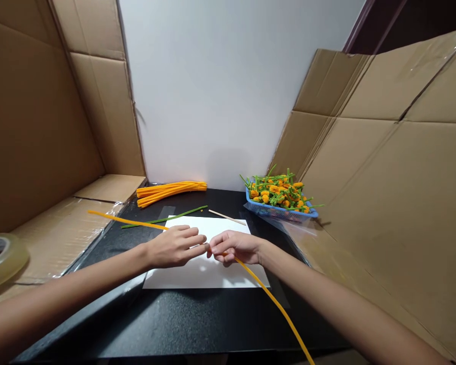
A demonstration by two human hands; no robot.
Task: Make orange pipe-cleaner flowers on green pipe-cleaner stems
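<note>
A long orange pipe cleaner [275,300] runs through both of my hands above a white sheet of paper [175,276]. My left hand [178,245] grips it, and one end sticks out to the left. Close beside it, my right hand [235,247] pinches the same pipe cleaner, whose other end trails down past the table's front edge. The stretch between my fingers is mostly hidden. Behind my left hand lies a green pipe cleaner [188,212]. A thin wooden stick [227,217] rests at the paper's far edge.
A bundle of orange pipe cleaners [171,191] lies at the back left of the black table [197,319]. At the back right, a blue basket [281,211] holds several orange flowers with green stems. Cardboard walls [395,192] flank the table, and a tape roll [11,261] sits far left.
</note>
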